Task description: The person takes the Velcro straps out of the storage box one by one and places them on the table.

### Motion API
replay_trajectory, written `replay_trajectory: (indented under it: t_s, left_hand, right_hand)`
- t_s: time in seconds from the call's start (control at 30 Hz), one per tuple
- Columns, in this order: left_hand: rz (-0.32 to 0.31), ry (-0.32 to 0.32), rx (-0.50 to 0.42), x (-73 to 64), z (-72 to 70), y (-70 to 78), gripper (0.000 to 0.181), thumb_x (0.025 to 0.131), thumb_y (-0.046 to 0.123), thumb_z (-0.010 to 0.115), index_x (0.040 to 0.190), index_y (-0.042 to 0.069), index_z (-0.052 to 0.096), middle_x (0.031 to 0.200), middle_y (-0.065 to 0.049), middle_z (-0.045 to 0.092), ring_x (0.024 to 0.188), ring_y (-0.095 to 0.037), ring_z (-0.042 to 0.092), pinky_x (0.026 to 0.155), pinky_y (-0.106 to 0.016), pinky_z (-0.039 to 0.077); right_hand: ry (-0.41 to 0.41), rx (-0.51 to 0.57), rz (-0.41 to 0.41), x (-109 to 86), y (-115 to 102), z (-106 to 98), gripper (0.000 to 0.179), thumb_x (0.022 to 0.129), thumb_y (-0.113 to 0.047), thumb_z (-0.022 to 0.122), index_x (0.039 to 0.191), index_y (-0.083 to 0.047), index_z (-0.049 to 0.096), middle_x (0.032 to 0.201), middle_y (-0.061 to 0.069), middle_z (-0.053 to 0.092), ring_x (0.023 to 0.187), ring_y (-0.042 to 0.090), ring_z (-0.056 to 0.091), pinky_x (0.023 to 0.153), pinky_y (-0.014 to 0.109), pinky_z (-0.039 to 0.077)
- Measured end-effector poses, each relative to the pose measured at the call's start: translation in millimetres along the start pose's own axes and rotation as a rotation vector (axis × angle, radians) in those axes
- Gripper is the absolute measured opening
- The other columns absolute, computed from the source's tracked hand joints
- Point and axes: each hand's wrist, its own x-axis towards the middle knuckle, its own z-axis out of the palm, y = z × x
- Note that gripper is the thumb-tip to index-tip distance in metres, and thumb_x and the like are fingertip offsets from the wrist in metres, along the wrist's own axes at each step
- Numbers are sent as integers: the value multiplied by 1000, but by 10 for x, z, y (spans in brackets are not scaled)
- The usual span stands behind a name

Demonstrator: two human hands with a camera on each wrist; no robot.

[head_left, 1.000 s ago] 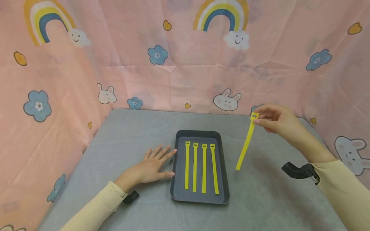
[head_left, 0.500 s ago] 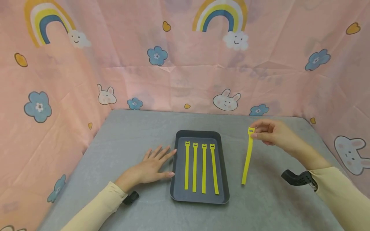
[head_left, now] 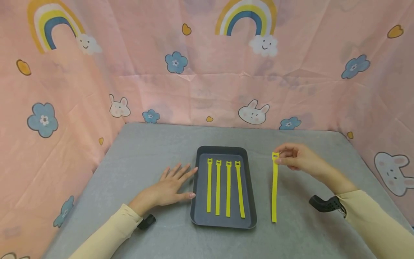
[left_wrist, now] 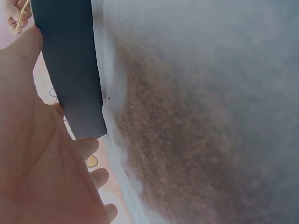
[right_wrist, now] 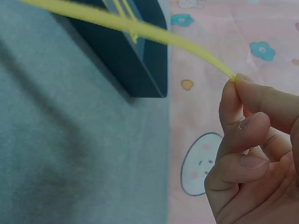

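My right hand (head_left: 295, 157) pinches a yellow cable tie (head_left: 274, 190) by its slotted head, between thumb and forefinger. The strap hangs down to the right of a dark grey tray (head_left: 223, 223); in the right wrist view the cable tie (right_wrist: 154, 33) arches out from the fingertips. Several more yellow cable ties (head_left: 228, 190) lie side by side in the tray, heads at the far end, the rightmost one slightly slanted. My left hand (head_left: 166, 187) is spread flat, its thumb and forefinger touching the tray's left wall (left_wrist: 70, 70).
The tray stands on a grey cloth-covered table (head_left: 155, 144). A pink curtain (head_left: 207, 90) printed with rainbows, flowers and rabbits hangs behind and on both sides. Black straps, such as the one by the right wrist (head_left: 326, 204), sit at both cuffs.
My right hand has come down and a little leftward with the cable tie, which now hangs nearly straight rather than slanted. The left hand and the tray have stayed put.
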Motion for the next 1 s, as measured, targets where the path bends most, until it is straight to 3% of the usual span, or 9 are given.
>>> replay_trajectory:
  t_s: [0.27, 0.53, 0.77, 1.0]
  left_hand:
    - [4, -2, -4, 11, 8, -2, 85, 93, 71, 45, 160, 37, 6, 170, -2, 5, 157, -34, -1, 121, -66, 1]
    - [4, -1, -9, 3, -7, 13, 84, 93, 70, 45, 160, 36, 7, 170, -3, 6, 157, -35, 0, 121, -66, 1]
    - [1, -5, -12, 4, -3, 3, 85, 92, 72, 44, 160, 37, 5, 170, -1, 4, 157, -34, -2, 122, -65, -1]
    - [-1, -8, -18, 10, 10, -11, 86, 92, 72, 45, 159, 37, 4, 170, -1, 3, 157, -33, -2, 122, -64, -2]
  right_hand:
    - [8, -11, -6, 61, 151, 49, 37, 91, -23, 72, 119, -2, 61, 84, -5, 68, 53, 9, 42, 48, 28, 39]
    - [28, -47, -19, 147, 291, 110, 33, 91, -23, 73, 115, -3, 64, 91, 13, 68, 57, 10, 48, 50, 28, 43]
    - [30, -63, -23, 242, 423, 185, 32, 89, -21, 74, 115, -4, 65, 89, 5, 66, 58, 9, 49, 51, 29, 45]
    - [40, -95, -45, 288, 518, 265, 31, 90, -19, 73, 115, -3, 65, 92, 11, 63, 60, 11, 52, 53, 30, 48]
